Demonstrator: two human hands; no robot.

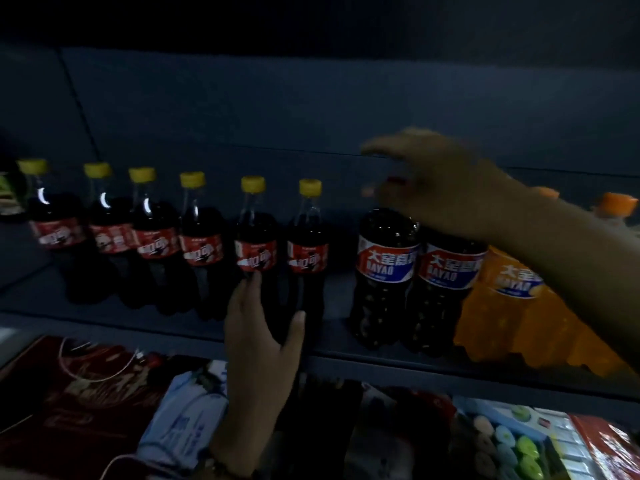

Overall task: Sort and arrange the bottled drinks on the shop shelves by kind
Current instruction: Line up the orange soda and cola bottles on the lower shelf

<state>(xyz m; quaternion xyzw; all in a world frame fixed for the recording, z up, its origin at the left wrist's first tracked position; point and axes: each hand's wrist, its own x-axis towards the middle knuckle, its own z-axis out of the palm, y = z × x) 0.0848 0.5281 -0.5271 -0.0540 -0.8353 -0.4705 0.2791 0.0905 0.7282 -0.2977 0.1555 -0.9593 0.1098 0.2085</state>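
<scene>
On the shelf (173, 323), the left hand (259, 344) cups a cola (256, 244), fingers relaxed; the right hand (446, 181) hovers spread over a Dayao bottle (386, 271). A careless sweep could topple neighbours.

Dim, underexposed; right hand (446, 181) motion-blurred, glints on bottle necks (43, 195)

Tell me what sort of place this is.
Most likely a small shop. A dark shelf holds a row of yellow-capped cola bottles with matching red labels, next to Dayao bottles and an orange soda. Packaged goods lie below the shelf.
</scene>
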